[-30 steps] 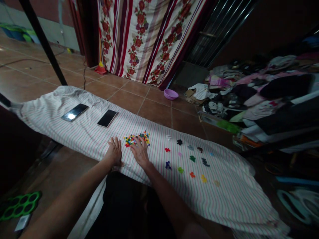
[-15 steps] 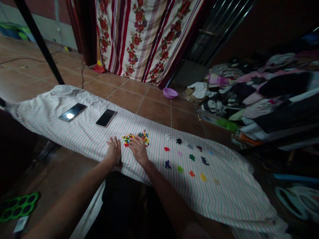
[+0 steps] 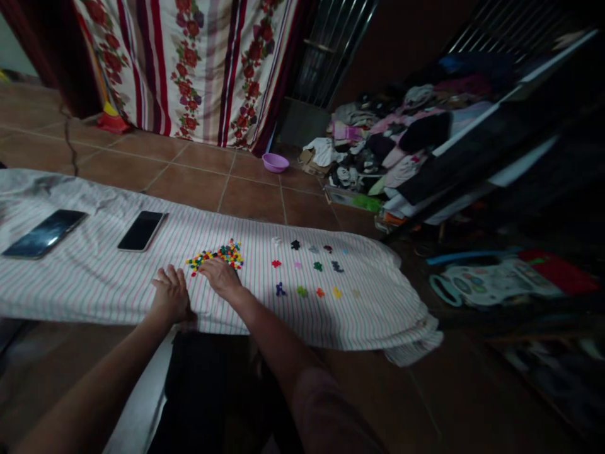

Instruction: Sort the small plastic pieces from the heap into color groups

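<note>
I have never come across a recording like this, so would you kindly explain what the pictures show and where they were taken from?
There is no machine here: a person works with bare hands. Every picture comes from one camera worn on that person's head, looking forward and down. A striped cloth covers the surface. On it lie a smartphone, a second smartphone, a mixed heap of small colorful pieces, and single-color clusters in three rows. The left hand rests near the heap; the right hand is at it, though whether it holds a piece is unclear.
</note>
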The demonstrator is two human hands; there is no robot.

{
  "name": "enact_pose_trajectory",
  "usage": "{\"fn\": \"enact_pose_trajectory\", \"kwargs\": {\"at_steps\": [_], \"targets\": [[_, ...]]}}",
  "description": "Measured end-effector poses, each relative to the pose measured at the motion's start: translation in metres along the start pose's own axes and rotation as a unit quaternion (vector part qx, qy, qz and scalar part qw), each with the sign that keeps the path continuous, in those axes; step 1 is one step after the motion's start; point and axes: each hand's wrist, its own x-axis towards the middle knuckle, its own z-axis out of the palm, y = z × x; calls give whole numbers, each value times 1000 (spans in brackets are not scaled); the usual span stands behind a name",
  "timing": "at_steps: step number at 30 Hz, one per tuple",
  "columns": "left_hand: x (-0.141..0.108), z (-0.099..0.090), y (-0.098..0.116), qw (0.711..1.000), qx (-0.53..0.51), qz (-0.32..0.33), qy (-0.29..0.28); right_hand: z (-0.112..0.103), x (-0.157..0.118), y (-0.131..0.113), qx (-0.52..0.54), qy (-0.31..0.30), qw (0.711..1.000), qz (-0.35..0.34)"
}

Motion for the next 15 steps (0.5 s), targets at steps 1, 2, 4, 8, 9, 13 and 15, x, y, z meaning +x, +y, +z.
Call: {"fn": "enact_pose_trajectory", "kwargs": {"at_steps": [1,2,4,8,9,13,15], "targets": [[-1,0,0,1000,-2,3,6,0,-2,0,-2,-1,1000,-4],[-1,0,0,1000,1,2,9,1,-4,-1,-4,0,1000,-8],[-2,0,0,1000,10,3,12,3,-7,-1,-11,2,1000,-15],[-2,1,1,999,24,2,21,4,-8,2,-20,-4,1000,-19],[-2,0,1,999,25,0,21,3,-7,2,-15,-5,1000,-15],[-2,-3,2,999,35,0,4,-11,-6,2,55,49,994,80],[-1,-4,2,999,37,0,-16,-19,-8,1,116,111,974,160]]}}
